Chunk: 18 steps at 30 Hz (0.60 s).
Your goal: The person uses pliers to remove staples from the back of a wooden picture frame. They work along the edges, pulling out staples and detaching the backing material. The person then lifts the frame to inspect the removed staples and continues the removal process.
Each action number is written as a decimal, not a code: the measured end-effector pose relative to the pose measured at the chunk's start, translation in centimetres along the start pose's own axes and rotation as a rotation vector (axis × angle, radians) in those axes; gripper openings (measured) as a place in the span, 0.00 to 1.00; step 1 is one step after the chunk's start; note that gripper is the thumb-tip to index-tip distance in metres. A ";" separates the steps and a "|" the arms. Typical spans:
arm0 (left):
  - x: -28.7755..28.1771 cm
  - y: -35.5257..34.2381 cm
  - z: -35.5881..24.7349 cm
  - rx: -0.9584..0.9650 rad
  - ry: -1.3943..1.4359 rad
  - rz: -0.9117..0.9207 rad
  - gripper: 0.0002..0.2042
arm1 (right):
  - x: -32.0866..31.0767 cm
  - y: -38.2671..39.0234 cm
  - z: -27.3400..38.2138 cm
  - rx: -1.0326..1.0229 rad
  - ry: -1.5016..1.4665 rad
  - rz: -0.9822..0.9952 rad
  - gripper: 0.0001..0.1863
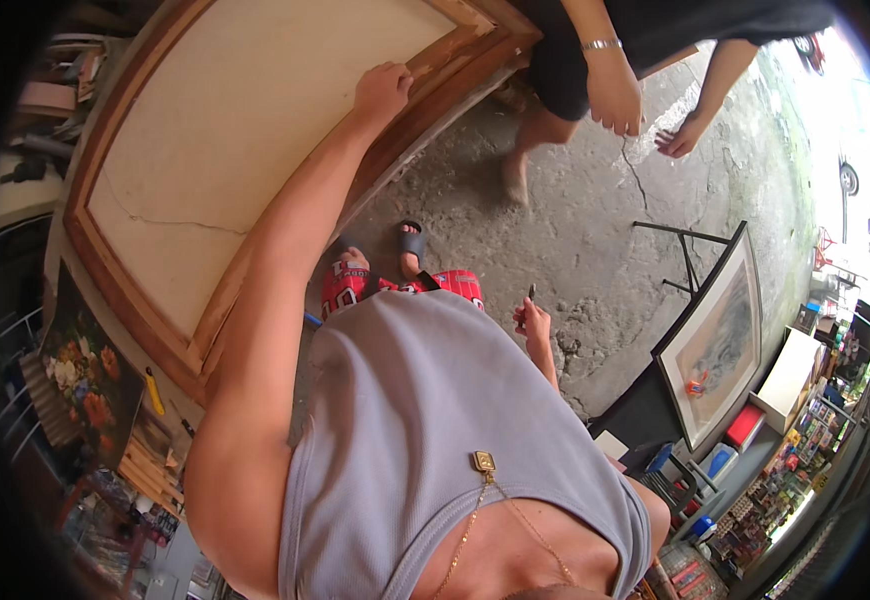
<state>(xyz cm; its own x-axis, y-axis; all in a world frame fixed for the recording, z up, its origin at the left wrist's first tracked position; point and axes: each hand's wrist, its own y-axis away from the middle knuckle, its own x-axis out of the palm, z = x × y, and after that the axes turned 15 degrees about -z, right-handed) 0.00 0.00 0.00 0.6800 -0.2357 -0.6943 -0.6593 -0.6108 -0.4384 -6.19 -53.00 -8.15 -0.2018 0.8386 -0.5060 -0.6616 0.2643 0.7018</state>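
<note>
A large brown wooden frame (105,150) around a pale, cracked panel (255,110) lies at my upper left. Across it reaches my left arm, and my left hand (383,92) has its fingers curled at the frame's far inner edge. The wood there looks chipped and lighter. Low at my right side, my right hand (534,322) is closed on a small slim dark object (532,292) whose kind I cannot make out. The lower part of that object is hidden in my fingers.
Beyond the frame's right corner stands a person in dark clothes (615,90), hands hanging down. A framed picture (720,345) leans at right. A floral painting (80,375) and a yellow-handled tool (155,393) are at left. The concrete floor (595,230) is cracked. Shelves (755,500) line the lower right.
</note>
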 end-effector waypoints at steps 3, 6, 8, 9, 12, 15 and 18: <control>-2.0 1.9 -0.5 -0.052 0.141 -0.066 0.04 | 0.3 -0.7 -1.1 0.030 0.032 0.003 0.17; -3.3 4.8 0.0 0.054 0.230 -0.228 0.05 | 0.4 -1.2 -1.8 0.045 0.080 0.003 0.18; -5.1 6.1 -1.3 -0.099 0.291 -0.133 0.05 | 0.8 -1.5 -1.5 0.041 0.114 -0.007 0.19; -6.2 6.8 -2.0 -0.177 0.316 -0.087 0.06 | 1.0 -1.6 -1.3 0.023 0.114 0.004 0.19; -7.5 9.5 -2.2 -0.292 0.423 -0.117 0.06 | 1.8 -2.0 -0.4 -0.029 0.127 0.036 0.21; -9.2 11.8 -3.3 -0.368 0.435 -0.190 0.07 | 2.9 -2.1 0.8 -0.072 0.156 0.077 0.21; -10.4 13.9 -5.7 -0.445 0.441 -0.171 0.07 | 4.1 -2.3 1.9 -0.085 0.202 0.134 0.22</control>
<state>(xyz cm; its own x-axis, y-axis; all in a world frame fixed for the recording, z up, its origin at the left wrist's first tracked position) -14.35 -10.34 4.40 0.8940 -0.3378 -0.2945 -0.3986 -0.8997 -0.1780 -4.17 -49.25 -10.89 -0.4263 0.7493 -0.5069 -0.6755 0.1090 0.7292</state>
